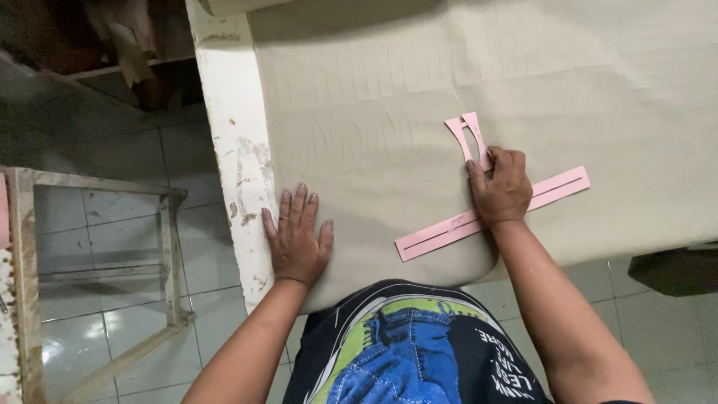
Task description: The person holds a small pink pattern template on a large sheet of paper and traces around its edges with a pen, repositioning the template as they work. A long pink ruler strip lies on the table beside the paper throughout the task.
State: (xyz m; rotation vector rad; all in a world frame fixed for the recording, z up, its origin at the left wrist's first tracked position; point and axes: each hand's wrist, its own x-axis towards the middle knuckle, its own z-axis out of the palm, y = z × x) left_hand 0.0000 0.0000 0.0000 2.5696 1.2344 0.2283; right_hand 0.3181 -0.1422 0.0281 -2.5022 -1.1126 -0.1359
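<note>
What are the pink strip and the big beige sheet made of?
The long pink strip looks like thin matte card or paper: flat, stiff, clean straight edges. The beige sheet seems to be cloth, though it could be heavy paper: soft dull surface, faint creases, draping over the table edge. The right hand rests on both.

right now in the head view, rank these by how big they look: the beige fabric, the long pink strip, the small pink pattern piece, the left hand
1. Beige fabric, by far the largest.
2. Long pink strip, longest after the fabric, though thin and partly hidden under the right hand.
3. Left hand; it may cover about as much area as the strip.
4. Small pink pattern piece, smallest.
</note>
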